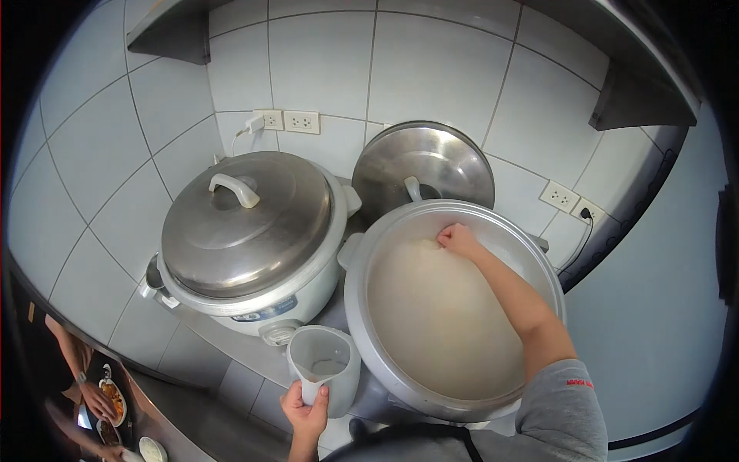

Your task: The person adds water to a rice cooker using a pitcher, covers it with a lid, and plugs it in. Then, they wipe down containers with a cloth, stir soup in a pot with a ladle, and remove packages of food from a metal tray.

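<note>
left hand (pixel 306 410) grips a jug (pixel 346 383) by its near side just beside the open pot (pixel 357 323), freeing the right hand (pixel 457 239) to reach in, fingers curled, any hold unclear; the lid (pixel 463 163) leans on the wall (pixel 439 69), out of the way

Single wide, curved view from a camera worn on the person's head, above and behind the left hand (pixel 306 410) and right hand (pixel 460 241), facing forward and down. The left hand is nearer the lens; the right hand is farther off. The camera is close, so the right sleeve (pixel 560 408) looms large on the right hand's near side. Beyond both hands, the view reaches up a tiled wall (pixel 439 61); well left of them, it catches a co-worker's hand (pixel 98 400).
</note>
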Tool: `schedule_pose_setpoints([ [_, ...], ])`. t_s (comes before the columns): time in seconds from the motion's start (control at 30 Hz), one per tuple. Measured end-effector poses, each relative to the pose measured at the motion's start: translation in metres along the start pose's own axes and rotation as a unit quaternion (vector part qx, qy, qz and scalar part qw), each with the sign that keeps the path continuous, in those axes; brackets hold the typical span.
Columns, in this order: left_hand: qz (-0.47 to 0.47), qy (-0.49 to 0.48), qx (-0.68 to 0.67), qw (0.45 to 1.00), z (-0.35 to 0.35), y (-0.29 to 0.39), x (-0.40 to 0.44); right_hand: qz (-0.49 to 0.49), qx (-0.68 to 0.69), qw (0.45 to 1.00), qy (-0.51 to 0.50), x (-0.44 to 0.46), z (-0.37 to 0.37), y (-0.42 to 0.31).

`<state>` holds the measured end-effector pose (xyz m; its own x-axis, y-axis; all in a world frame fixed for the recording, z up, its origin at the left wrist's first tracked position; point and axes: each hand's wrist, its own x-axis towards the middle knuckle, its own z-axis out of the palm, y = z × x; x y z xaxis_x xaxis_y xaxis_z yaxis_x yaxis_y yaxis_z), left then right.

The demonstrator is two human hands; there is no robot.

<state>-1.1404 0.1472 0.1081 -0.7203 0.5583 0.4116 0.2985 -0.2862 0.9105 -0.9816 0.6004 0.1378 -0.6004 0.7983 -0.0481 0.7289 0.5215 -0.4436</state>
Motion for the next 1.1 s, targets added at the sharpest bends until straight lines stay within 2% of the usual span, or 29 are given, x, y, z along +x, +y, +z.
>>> schedule_pose_setpoints([
  [0.07,-0.023,-0.008,-0.001,1.0,0.001,-0.001,0.002,0.047,-0.106,0.992,0.046,-0.033,0.001,-0.009],
  [0.17,-0.015,-0.003,-0.006,1.0,0.004,-0.001,0.006,0.118,-0.148,0.982,0.004,-0.055,0.026,-0.024],
  [0.27,-0.001,-0.012,-0.003,1.0,0.005,0.0,0.008,0.028,-0.259,0.96,-0.104,-0.075,0.051,-0.034],
  [0.37,-0.036,-0.026,-0.015,0.999,0.0,0.0,0.007,0.072,-0.2,0.966,-0.151,-0.099,0.063,-0.076],
  [0.47,-0.063,-0.034,-0.038,0.997,-0.002,-0.002,0.006,0.074,-0.142,0.972,-0.171,-0.123,0.081,-0.105],
  [0.57,-0.057,-0.033,-0.051,0.997,-0.001,0.0,0.006,0.05,-0.053,0.968,-0.24,-0.149,0.075,-0.139],
  [0.67,-0.051,-0.034,-0.051,0.997,-0.001,-0.002,0.006,-0.027,-0.017,0.977,-0.211,-0.173,0.083,-0.155],
  [0.7,-0.05,-0.035,-0.05,0.997,-0.002,-0.003,0.006,-0.088,0.049,0.971,-0.216,-0.179,0.088,-0.153],
  [0.77,-0.059,-0.036,-0.045,0.997,-0.003,-0.002,0.006,-0.208,0.18,0.936,-0.22,-0.189,0.088,-0.148],
  [0.87,-0.066,-0.033,-0.037,0.997,-0.004,-0.007,0.003,-0.156,0.35,0.821,-0.424,-0.212,0.051,-0.149],
  [0.97,-0.05,-0.024,-0.023,0.998,-0.001,-0.009,0.002,-0.06,0.439,0.692,-0.57,-0.217,0.061,-0.096],
  [1.07,-0.005,-0.006,0.001,1.0,0.004,-0.006,0.005,-0.002,0.381,0.603,-0.701,-0.191,0.048,-0.051],
  [1.1,0.011,0.001,0.011,1.0,0.006,-0.005,0.006,0.02,0.36,0.595,-0.718,-0.18,0.038,-0.053],
])
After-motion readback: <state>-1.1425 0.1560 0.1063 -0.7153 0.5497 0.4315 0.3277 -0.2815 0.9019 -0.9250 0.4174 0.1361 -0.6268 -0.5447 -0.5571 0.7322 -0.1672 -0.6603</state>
